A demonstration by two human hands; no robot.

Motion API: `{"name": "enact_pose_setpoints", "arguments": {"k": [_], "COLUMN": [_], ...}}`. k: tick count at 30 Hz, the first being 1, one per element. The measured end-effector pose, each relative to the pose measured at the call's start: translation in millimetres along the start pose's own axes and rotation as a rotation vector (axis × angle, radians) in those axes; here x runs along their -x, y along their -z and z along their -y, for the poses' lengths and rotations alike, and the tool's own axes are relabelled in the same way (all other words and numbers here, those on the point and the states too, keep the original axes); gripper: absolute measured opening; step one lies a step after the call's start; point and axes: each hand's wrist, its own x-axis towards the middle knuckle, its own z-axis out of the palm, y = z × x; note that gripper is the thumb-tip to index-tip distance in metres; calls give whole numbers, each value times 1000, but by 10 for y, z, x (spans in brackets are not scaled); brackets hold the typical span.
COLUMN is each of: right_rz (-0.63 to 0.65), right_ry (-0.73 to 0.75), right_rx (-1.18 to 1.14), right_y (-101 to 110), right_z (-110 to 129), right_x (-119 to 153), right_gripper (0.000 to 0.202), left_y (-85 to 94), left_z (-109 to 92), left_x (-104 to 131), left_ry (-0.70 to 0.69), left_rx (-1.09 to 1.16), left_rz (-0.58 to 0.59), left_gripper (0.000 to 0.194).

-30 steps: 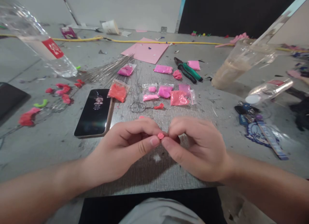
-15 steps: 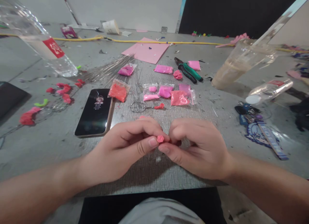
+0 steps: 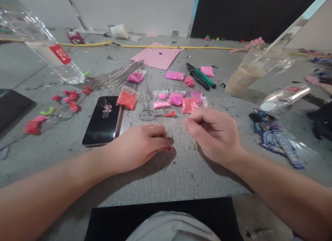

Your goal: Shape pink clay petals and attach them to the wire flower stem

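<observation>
My left hand is closed low over the table, palm down. Between its fingertips a bit of a small reddish-pink clay rose shows; the rest is hidden. To the right, my right hand is raised a little, thumb and forefinger pressed together. A faint thin line shows by those fingertips, and I cannot make out whether they hold it. Just beyond the hands lies a wire loop with a red clay piece at its end. Bags of red clay and pink clay lie behind it.
A phone lies left of the bags, near a bundle of wires. Green-handled pliers are farther back. A tall water bottle stands left; a drink cup, a lying bottle and keys are right.
My hands have come apart. The left has turned palm down and lowered with the clay rose; the right has moved away and up towards the clay bags.
</observation>
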Motion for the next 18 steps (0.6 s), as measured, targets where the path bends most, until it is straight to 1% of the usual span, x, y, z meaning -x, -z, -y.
{"name": "enact_pose_setpoints", "arguments": {"k": [2,6,8,11,13,15,16,18], "right_rz": [18,42,54,64,57,49,47,48], "right_ry": [14,44,40,27,24,29,35,43], "right_rx": [27,79,93,100,98,103,109,120], "right_y": [-3,-2,-7,-17,-20,-20,-19,-16], "right_z": [-11,-10,-11,-20,-28,-35,-38,-42], "right_x": [-5,3,12,20,20,18,16,12], "right_gripper": [30,30,30,31,31,31,31,32], "left_y": [-4,18,40,84,115,132,133,121], "left_z": [-9,-28,-31,-31,-23,-5,7,32], "left_x": [11,13,13,21,28,31,30,25], "left_ry": [15,49,88,188,269,329,343,346], "left_rx": [-41,-21,-26,-87,-139,-176,-183,-170], "left_rz": [11,10,-34,-169,-203,-155,-115,-61], "left_gripper": [33,36,34,30,35,46,47,36]}}
